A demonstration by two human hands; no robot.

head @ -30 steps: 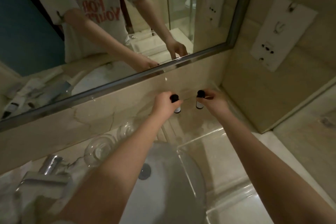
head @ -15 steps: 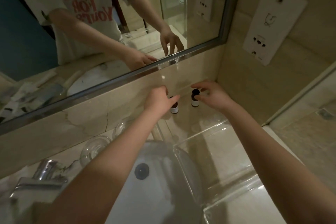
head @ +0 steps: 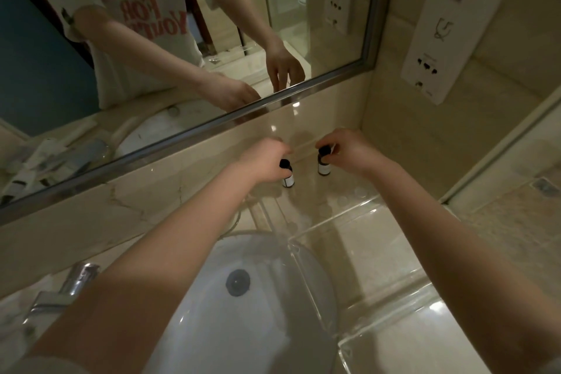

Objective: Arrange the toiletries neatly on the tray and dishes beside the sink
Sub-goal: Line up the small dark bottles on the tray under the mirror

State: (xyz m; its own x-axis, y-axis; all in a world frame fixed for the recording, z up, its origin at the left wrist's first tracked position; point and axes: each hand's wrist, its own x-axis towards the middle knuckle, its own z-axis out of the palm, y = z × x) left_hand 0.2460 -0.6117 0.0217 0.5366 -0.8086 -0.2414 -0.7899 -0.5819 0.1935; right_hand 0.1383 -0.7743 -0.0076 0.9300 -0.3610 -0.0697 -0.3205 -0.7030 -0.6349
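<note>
The mirror [head: 36,69] fills the wall in front of me, its metal frame running just above the stone backsplash. Below me lies the white sink [head: 212,322], with its round drain [head: 237,282] showing between my forearms. To the right of the sink a clear tray [head: 340,219] sits on the pale stone table [head: 306,200], its floor bare where I can see it. A white socket panel [head: 446,39] hangs on the side wall to the right, and the chrome faucet [head: 69,288] sticks out at the lower left. Both my arms reach forward toward the corner. My left hand [head: 264,164] curls around the black cap of the left bottle [head: 287,180], and my right hand [head: 349,152] pinches the black cap of the right bottle [head: 323,167]. The two small white-labelled bottles stand upright near each other, apart, just beyond the tray's far rim and close to the backsplash.
</note>
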